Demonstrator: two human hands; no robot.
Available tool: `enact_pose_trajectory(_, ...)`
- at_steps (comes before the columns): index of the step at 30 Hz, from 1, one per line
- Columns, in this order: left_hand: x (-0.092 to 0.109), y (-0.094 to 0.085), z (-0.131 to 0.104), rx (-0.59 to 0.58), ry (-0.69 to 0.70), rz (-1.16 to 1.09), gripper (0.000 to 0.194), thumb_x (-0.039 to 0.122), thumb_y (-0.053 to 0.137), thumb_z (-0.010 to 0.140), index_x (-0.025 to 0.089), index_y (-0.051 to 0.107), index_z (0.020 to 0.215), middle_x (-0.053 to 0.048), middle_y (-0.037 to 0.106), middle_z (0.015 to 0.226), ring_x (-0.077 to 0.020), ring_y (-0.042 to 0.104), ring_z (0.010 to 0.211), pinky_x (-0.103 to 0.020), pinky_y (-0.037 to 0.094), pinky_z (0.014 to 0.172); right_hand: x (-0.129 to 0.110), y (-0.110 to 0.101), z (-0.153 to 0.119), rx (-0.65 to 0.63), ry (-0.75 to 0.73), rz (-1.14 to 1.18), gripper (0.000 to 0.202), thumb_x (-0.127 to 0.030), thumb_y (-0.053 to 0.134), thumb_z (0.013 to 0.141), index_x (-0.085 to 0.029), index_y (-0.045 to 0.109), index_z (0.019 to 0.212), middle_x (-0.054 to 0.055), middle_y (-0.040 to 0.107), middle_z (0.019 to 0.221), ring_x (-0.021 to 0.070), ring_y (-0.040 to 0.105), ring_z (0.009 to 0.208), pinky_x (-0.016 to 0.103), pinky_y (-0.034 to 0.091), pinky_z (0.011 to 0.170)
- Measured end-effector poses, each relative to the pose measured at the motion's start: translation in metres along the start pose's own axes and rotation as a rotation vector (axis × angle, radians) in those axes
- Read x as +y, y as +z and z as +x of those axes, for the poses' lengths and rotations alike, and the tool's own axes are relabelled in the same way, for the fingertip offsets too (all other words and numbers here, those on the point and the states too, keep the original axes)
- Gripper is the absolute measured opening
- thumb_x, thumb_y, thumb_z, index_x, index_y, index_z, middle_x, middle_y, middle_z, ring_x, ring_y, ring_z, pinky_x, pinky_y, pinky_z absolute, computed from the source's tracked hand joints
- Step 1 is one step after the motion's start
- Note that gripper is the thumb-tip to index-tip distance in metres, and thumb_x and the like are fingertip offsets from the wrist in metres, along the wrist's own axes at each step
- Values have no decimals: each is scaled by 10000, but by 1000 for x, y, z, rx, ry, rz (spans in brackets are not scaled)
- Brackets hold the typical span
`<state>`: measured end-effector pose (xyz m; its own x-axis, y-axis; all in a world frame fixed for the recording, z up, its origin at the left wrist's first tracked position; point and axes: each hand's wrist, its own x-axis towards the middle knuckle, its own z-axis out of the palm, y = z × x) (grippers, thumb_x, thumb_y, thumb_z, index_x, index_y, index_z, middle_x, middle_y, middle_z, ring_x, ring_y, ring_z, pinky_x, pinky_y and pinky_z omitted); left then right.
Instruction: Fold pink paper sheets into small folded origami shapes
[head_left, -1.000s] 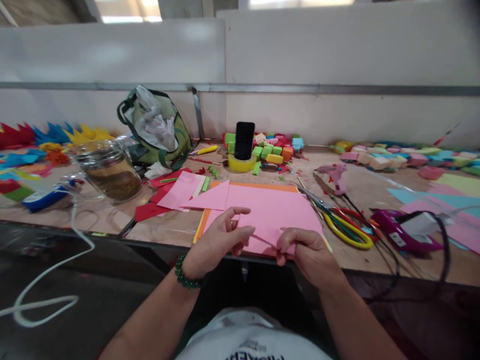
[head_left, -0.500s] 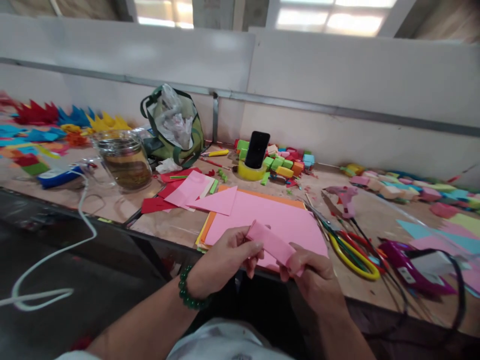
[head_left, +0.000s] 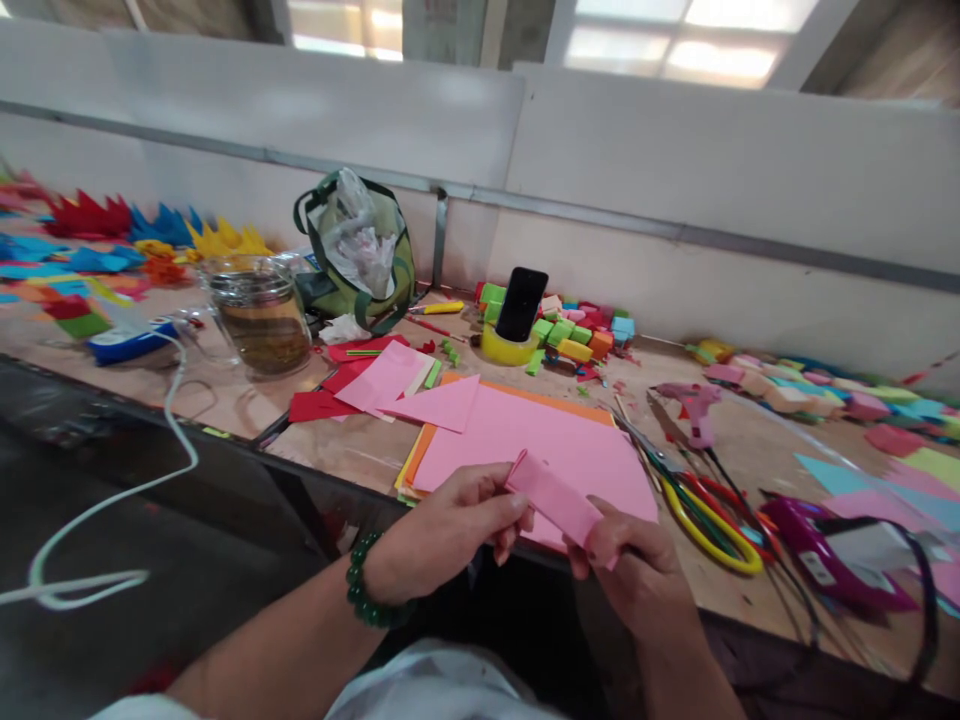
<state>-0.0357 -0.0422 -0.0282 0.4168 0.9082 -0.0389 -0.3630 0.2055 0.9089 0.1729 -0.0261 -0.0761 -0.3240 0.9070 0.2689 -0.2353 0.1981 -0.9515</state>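
Between left hand (head_left: 465, 515) and right hand (head_left: 636, 555), each grip pinched closed on an end, the pink paper strip (head_left: 559, 497) looks already folded, the pink sheet (head_left: 555, 440) beneath lying flat, unfolded

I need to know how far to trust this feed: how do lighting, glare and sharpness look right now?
Head view: the windows look nearly washed out, with faint glare on the white wall panel; head view, lower left: the floor sinks into shadow; head view, centre: slightly soft, but the folded pink strip shows its edges.
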Motion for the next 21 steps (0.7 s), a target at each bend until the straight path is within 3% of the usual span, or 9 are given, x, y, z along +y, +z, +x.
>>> enact_pose_trajectory(7,0,-1,-2,14,-13,-44,364,468,693,735,121,582,741,-15,563,716,-55,469,538,-191,396,505,-1,-7,-3,-8,-15,-85,295,-6,501,577,-227,695,589,14,621,598,171,562,594,284,397,572)
enact_pose_trajectory(16,1,-3,-2,8,25,-26,298,336,667,790,104,657,976,-9,550,723,-51,468,534,-181,385,494,-1,-9,-4,-23,-49,-130,326,-2,486,568,-245,702,597,0,642,560,167,555,536,314,417,622)
enact_pose_trajectory(21,6,-4,-3,-26,33,80,255,326,667,767,112,662,906,21,486,671,-53,411,520,-186,367,490,-5,-9,-4,-48,-96,-243,320,0,487,609,-238,701,602,10,642,572,164,565,559,300,425,620)
